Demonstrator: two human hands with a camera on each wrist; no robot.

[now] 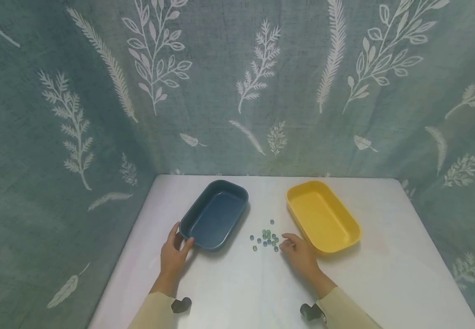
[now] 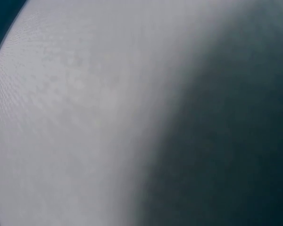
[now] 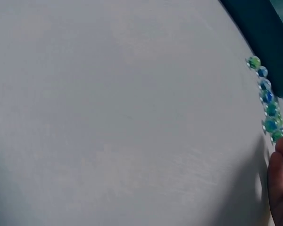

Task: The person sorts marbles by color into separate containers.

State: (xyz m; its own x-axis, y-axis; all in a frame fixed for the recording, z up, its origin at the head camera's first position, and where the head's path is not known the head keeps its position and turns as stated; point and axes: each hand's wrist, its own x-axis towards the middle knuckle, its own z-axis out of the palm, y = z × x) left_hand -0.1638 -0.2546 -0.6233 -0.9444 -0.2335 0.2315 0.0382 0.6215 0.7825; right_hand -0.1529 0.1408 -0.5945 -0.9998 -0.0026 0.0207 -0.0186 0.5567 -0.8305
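Note:
A dark blue tray (image 1: 221,214) stands left of centre on the white table, its inside showing bare. My left hand (image 1: 173,258) holds its near left corner, thumb on the near side and fingers along the left side. Several green and blue glass marbles (image 1: 268,236) lie loosely grouped between the two trays. Right beside them is my right hand (image 1: 300,257), fingers loosely bent, fingertips close to the nearest marbles. In the right wrist view its fingers (image 3: 279,183) show at the edge, near the marbles (image 3: 269,110). The left wrist view is mostly blurred.
A yellow tray (image 1: 324,217) stands on the right, close behind my right hand. The white table (image 1: 237,292) ends at patterned green fabric (image 1: 221,91) at the back and sides. Dark bands with round parts sit at both sleeve cuffs (image 1: 159,304).

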